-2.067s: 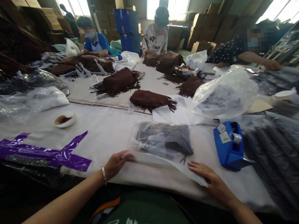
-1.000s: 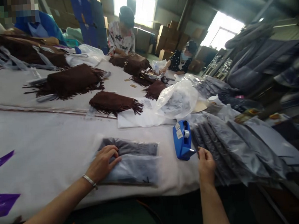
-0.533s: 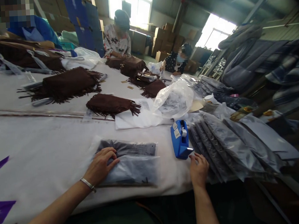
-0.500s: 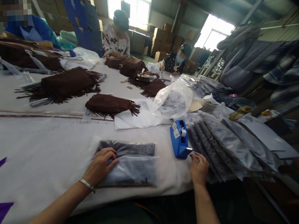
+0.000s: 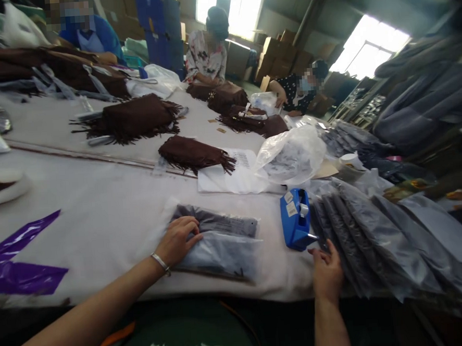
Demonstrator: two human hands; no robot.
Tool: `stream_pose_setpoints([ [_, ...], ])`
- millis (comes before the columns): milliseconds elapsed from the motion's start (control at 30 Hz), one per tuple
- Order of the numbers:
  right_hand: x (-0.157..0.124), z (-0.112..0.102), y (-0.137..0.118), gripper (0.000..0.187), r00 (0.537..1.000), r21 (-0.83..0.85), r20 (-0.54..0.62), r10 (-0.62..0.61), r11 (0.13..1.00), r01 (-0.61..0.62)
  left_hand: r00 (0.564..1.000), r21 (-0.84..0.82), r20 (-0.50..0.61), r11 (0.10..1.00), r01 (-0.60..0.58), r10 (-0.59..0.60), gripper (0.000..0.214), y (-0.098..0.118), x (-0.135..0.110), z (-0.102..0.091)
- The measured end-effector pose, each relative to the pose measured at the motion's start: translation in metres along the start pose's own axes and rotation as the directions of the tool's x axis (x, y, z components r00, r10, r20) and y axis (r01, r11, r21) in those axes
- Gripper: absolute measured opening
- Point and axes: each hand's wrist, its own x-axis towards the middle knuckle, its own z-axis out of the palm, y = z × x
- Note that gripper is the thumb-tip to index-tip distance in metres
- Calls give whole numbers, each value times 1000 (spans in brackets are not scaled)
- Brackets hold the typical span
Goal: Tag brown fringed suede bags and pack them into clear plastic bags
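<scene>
My left hand (image 5: pixel 180 241) lies flat on a clear plastic bag (image 5: pixel 224 251) with a folded dark grey item inside. Its fingers are stretched out, pressing the bag's left part against the table. Just right of the bag stands a blue tape dispenser (image 5: pixel 294 221), a white roll in it and its cutting end facing me. By that end is my right hand (image 5: pixel 328 271), thumb and forefinger apart. I make out nothing between them; a thin strip of clear tape would be hard to see.
Several packed grey bags (image 5: pixel 360 233) lie stacked right of the dispenser. Behind are a puffy clear plastic bag (image 5: pixel 292 156), white paper (image 5: pixel 211 179) and brown fringed bags (image 5: pixel 194 152). Purple plastic (image 5: pixel 25 269) lies at the left. Several people (image 5: pixel 208 51) sit across the table (image 5: pixel 111 201).
The view has swung left, bringing more purple plastic into sight. My right hand's fingers have spread apart at the dispenser's cutting end. My left hand stays on the bag.
</scene>
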Motion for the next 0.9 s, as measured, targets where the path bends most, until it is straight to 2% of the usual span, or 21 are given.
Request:
stream_pose_setpoints([
  [100,1,-5,-11,70,1000,-34,15,-19,999,20,1000,-32,-9,999,26,-26,13,3,-1,-1],
  [167,-3,-1,-38,72,975,36,183,-123,992,118,999,-53,-6,998,37,-38,12,4,-1,-1],
  [200,-9,5,-57,73,924,93,321,-207,978,187,999,-59,0,997,41,-41,12,4,-1,-2],
  [233,-15,13,-78,73,829,163,473,-300,954,252,999,-63,5,997,43,-43,12,5,-1,-2],
  [267,-23,23,-99,72,695,217,609,-384,922,320,999,-64,8,997,45,-45,13,5,0,-2],
  [300,-30,35,-120,69,542,277,707,-454,883,378,999,-62,9,997,47,-46,13,5,0,-2],
  [367,-43,65,-154,65,251,352,812,-527,785,511,999,-50,8,998,47,-47,13,6,-1,-3],
  [400,-46,80,-166,66,141,349,845,-515,732,584,999,-38,8,998,46,-46,13,6,-1,-3],
  [433,-49,95,-175,67,69,330,871,-486,684,650,999,-23,7,999,43,-43,12,6,-1,-3],
  [467,-49,108,-181,69,36,298,892,-450,647,702,999,-4,7,999,39,-39,12,7,-2,-4],
  [500,-48,119,-184,71,35,261,907,-420,626,735,999,14,5,999,33,-33,11,7,-3,-4],
  [600,-38,136,-185,72,109,185,915,-389,643,743,1000,51,8,999,16,-17,9,8,-4,-3],
  [700,-25,129,-184,63,140,166,923,-357,700,694,1000,55,9,998,15,-16,8,8,-5,-2],
  [767,-21,116,-185,54,110,212,932,-345,766,607,1000,53,7,998,16,-16,7,8,-4,-2],
  [833,-22,104,-189,48,54,271,940,-336,835,479,1000,50,4,999,14,-14,7,8,-4,-2],
  [900,-27,97,-193,39,-10,279,953,-303,864,419,1000,47,1,999,11,-11,7,8,-4,-3],
])
